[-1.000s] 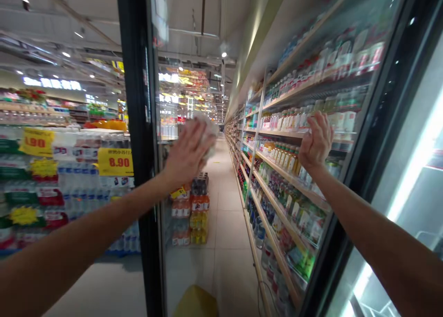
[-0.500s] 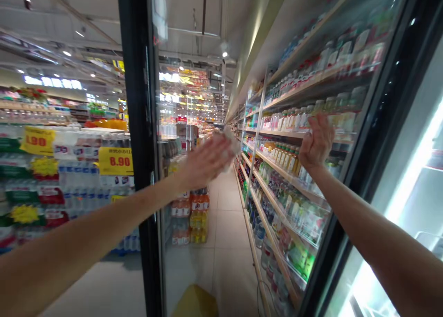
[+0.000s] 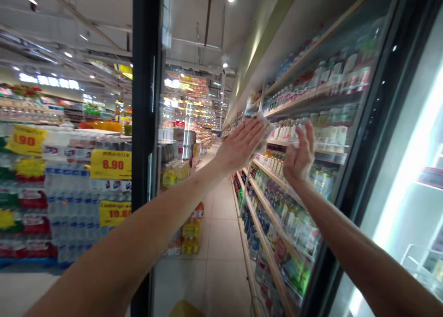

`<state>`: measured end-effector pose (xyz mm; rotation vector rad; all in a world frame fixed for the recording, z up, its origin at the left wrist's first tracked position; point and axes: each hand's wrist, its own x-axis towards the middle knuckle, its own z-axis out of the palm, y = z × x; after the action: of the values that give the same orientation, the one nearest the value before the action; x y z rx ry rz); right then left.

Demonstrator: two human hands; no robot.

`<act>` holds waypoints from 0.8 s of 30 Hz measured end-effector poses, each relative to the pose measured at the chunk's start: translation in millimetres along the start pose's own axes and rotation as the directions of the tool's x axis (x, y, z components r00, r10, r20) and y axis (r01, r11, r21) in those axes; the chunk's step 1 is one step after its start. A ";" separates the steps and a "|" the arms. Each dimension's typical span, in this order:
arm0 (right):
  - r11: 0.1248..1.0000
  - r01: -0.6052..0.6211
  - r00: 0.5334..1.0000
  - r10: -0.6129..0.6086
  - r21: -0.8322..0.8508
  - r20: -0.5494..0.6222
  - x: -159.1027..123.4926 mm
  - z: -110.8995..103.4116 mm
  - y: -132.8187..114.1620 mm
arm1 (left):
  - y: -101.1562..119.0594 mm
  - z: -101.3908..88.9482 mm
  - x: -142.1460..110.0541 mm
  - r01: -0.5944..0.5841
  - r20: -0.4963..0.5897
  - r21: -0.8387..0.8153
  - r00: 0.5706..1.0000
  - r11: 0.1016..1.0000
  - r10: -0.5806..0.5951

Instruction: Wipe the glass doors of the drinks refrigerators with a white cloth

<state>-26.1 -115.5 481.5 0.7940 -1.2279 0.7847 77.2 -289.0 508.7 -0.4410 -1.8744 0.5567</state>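
My left hand (image 3: 240,144) reaches across to the middle of the glass door (image 3: 211,280), its fingers held together over a pale, crumpled cloth (image 3: 266,134). The cloth pokes out past the fingertips and lies against the pane. To the right, my right hand (image 3: 300,155) is raised close to the same door with some fingers up and others bent; nothing shows in it. Whether it touches the glass I cannot tell. A black frame (image 3: 141,104) borders the door on the left, and another black upright (image 3: 367,137) stands on the right.
Behind the glass, or mirrored in it, shelves of bottled drinks (image 3: 277,169) run along a tiled aisle. Stacked drink packs (image 3: 72,206) with yellow price signs (image 3: 111,164) stand at left. A lit cooler interior (image 3: 408,201) with a wire rack is at far right.
My left hand has slid right and slightly up across the glass with the cloth. My right hand has shifted a little left and down. The view has turned slightly.
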 end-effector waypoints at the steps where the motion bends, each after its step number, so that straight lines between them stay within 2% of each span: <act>1: 0.997 0.015 1.000 -0.017 0.078 0.025 -1.0 4.5 -17.5 | 5.7 3.9 4.4 0.029 -0.035 -0.022 0.999 0.999 -0.030; 4: 0.968 0.008 0.997 -0.028 0.249 0.077 -4.8 22.8 -60.1 | 6.4 5.7 3.6 0.027 -0.148 -0.142 0.988 0.990 -0.048; 7: 0.974 -0.005 0.994 -0.019 0.227 0.104 -5.3 39.8 -82.6 | -8.4 -3.8 -13.2 -0.086 -0.203 -0.250 0.979 0.964 0.035; 8: 0.983 -0.008 0.991 -0.016 0.184 0.133 -4.5 43.9 -87.1 | -13.1 -7.4 -20.1 -0.089 -0.216 -0.265 0.976 0.960 0.031; 10: 0.997 -0.008 0.979 -0.007 0.074 0.203 -2.6 49.0 -92.1 | -18.7 -12.3 -32.3 0.011 -0.273 -0.271 0.958 0.962 -0.088; 11: 1.000 0.004 0.971 -0.009 0.021 0.238 -2.2 49.6 -91.2 | -19.4 -13.2 -36.6 0.095 -0.312 -0.271 0.933 0.958 -0.181; 13: 0.996 0.071 0.952 -0.049 -0.060 0.303 -3.9 44.4 -77.7 | -16.9 -12.1 -41.2 0.259 -0.365 -0.247 0.868 0.934 -0.337; 14: 0.991 0.105 0.945 -0.073 -0.084 0.319 -6.6 37.7 -63.2 | -14.3 -10.5 -41.9 0.305 -0.370 -0.212 0.854 0.929 -0.365; 16: 0.983 0.099 0.958 -0.053 -0.152 0.281 -14.7 15.7 -18.5 | -8.2 -6.5 -41.6 0.322 -0.327 -0.108 0.882 0.941 -0.339; 17: 0.979 0.040 0.973 0.007 -0.200 0.231 -19.0 1.8 9.5 | -5.2 -4.6 -41.3 0.307 -0.295 -0.061 0.903 0.950 -0.311; 18: 0.970 -0.049 0.988 0.083 -0.240 0.133 -22.6 -12.2 38.4 | -2.4 -2.9 -41.1 0.287 -0.265 -0.028 0.921 0.957 -0.284; 19: 0.953 -0.154 0.984 0.171 -0.262 0.046 -24.7 -24.5 65.3 | -0.1 -1.5 -41.1 0.270 -0.246 -0.011 0.933 0.963 -0.264; 20: 0.926 -0.271 0.963 0.261 -0.261 -0.074 -25.1 -33.3 87.1 | 1.7 -0.5 -41.1 0.261 -0.237 -0.004 0.938 0.965 -0.254; 21: 0.891 -0.384 0.920 0.346 -0.242 -0.185 -24.3 -37.5 101.1 | 3.0 0.1 -41.3 0.259 -0.236 -0.001 0.939 0.966 -0.252; 22: 0.863 -0.456 0.880 0.401 -0.218 -0.255 -22.9 -36.5 105.3 | 3.7 0.5 -41.4 0.258 -0.235 0.001 0.939 0.966 -0.251; 23: 0.852 -0.483 0.861 0.421 -0.200 -0.287 -21.6 -30.7 99.2 | 3.9 0.7 -41.5 0.259 -0.232 0.004 0.940 0.966 -0.251; 24: 0.866 -0.460 0.874 0.403 -0.198 -0.272 -21.2 -21.1 83.7 | 3.8 0.9 -41.6 0.262 -0.226 0.007 0.941 0.965 -0.254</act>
<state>-90.8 -56.7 465.4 0.2022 -1.2886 1.0239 91.2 -308.6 474.6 -0.2176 -1.6690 0.3488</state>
